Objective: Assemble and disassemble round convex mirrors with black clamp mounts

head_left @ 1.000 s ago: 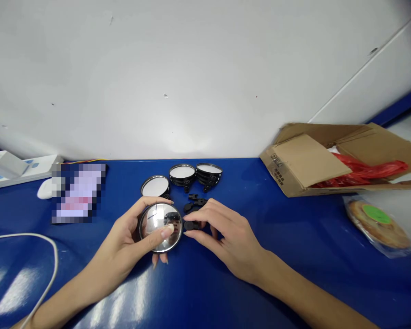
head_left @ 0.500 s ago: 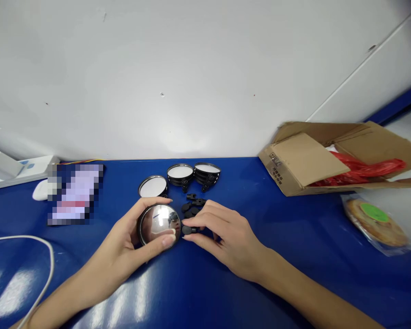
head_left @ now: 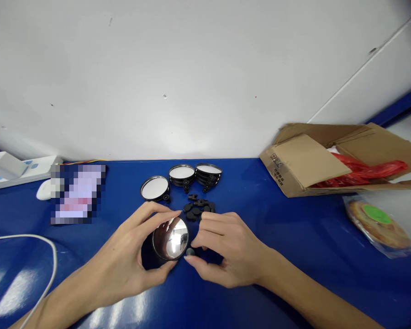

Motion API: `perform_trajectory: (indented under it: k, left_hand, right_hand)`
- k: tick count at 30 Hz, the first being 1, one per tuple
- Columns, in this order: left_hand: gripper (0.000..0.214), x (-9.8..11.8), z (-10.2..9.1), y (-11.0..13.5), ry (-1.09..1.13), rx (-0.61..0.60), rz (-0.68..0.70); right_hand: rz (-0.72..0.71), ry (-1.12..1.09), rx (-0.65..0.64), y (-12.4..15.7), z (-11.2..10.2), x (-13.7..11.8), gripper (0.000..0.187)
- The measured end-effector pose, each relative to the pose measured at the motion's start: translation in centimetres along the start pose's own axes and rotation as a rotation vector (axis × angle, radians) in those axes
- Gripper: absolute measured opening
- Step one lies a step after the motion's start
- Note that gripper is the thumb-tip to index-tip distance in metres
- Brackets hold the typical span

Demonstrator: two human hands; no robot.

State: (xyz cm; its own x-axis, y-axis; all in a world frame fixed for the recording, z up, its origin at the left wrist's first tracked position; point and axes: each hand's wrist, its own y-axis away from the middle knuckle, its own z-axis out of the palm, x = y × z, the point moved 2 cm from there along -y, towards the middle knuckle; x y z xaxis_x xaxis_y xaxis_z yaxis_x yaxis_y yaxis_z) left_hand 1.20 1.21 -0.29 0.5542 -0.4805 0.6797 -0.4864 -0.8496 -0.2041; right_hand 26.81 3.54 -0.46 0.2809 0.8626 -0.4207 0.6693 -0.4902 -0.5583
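A round convex mirror [head_left: 170, 238] with a dark rim is gripped at its edge by the fingers and thumb of my left hand [head_left: 137, 249]. Close at its right side, my right hand [head_left: 226, 249] pinches a small black plastic piece [head_left: 190, 252], mostly covered by the fingers. Whether that piece touches the mirror's rim I cannot tell. Just beyond the hands lies a cluster of small black plastic pieces [head_left: 196, 211]. Behind it, more round mirrors are set out: a single mirror [head_left: 155, 188], a middle stack [head_left: 181, 172] and a right stack [head_left: 208, 171], with black mounts attached.
At the right, an open cardboard box [head_left: 294, 160] holds a red plastic bag [head_left: 366, 170]; a wrapped round pastry [head_left: 380, 224] lies before it. A blurred-out phone [head_left: 78, 194], white case [head_left: 48, 189], power strip [head_left: 41, 165] and white cable [head_left: 53, 256] are at left.
The mirror has come slightly right and nearer, and is tilted differently. My left thumb has moved from its face to the lower edge. My right hand has moved slightly nearer with the black piece.
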Motion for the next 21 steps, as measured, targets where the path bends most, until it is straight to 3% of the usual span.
perform_trajectory:
  k: [8,15,18,21]
  left_hand:
    - [0.076,0.3,-0.9,-0.2,-0.039,-0.194,0.007]
    - [0.069,0.3,-1.2,-0.1,-0.095,-0.25,0.014]
    - [0.059,0.1,-1.2,-0.3,-0.105,-0.213,0.032]
    - [0.026,-0.4,-1.5,-0.7,-0.171,-0.008,0.063]
  right_hand:
    - [0.247,0.14,0.103,0.1,-0.8,1.5,0.018]
    - [0.29,0.189,0.044,0.3,0.1,1.7,0.008]
    - [0.29,0.204,0.019,0.4,0.2,1.6,0.008]
    - [0.293,0.219,0.007,0.4,0.2,1.6,0.008]
